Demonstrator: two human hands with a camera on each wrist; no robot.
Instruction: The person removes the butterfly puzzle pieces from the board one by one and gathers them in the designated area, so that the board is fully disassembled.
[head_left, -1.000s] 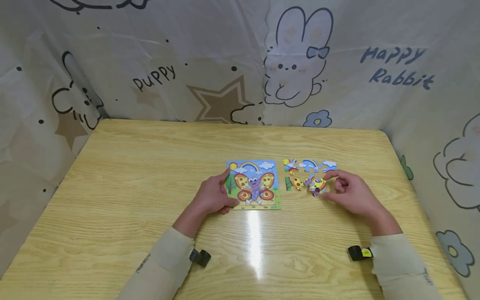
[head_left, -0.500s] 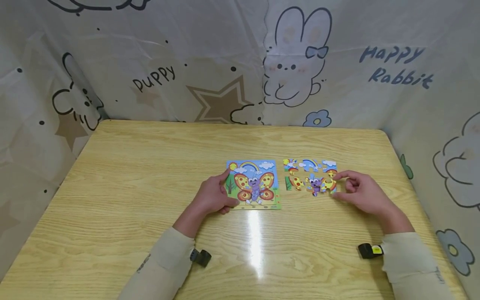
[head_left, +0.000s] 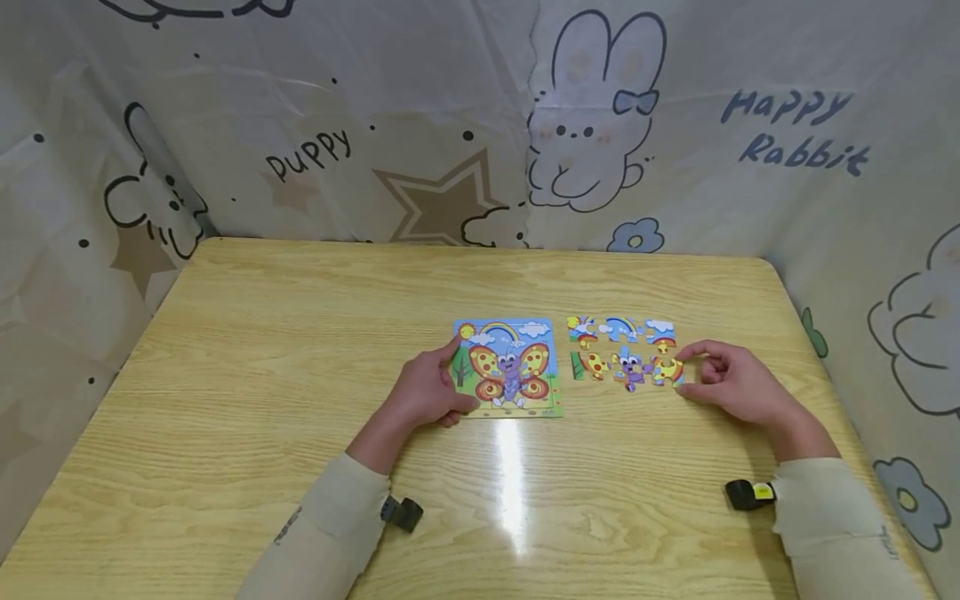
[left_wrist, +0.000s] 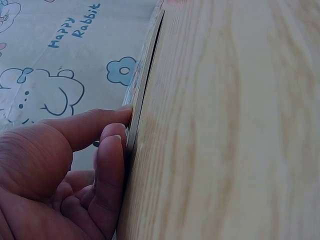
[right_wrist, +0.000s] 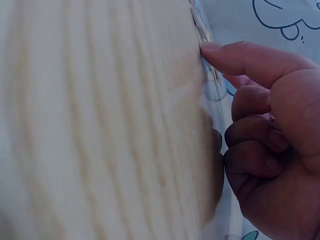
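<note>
A butterfly jigsaw puzzle board [head_left: 516, 367] lies flat on the table, its picture facing up. My left hand [head_left: 426, 390] grips the board's left side, thumb by the near corner and forefinger by the far one. In the left wrist view, the board's thin edge [left_wrist: 145, 75] runs past the fingertips. To the right, my right hand [head_left: 726, 385] pinches a yellow-and-red wing puzzle piece [head_left: 664, 372] between thumb and forefinger, close over the table. Its other fingers are curled into the palm. Beside that piece lie a purple butterfly-face piece [head_left: 630, 367] and a tree-and-wing piece [head_left: 592, 366].
Behind these, a row holds a sun piece [head_left: 581, 328], a rainbow piece [head_left: 622, 329] and a cloud piece [head_left: 660, 332]. The wooden table [head_left: 300, 333] meets a printed cloth [head_left: 450, 125] at the back and sides.
My right hand has slid the wing piece rightward, off the purple face piece it overlapped. The face piece now shows fully. My left hand and the board stay in place.
</note>
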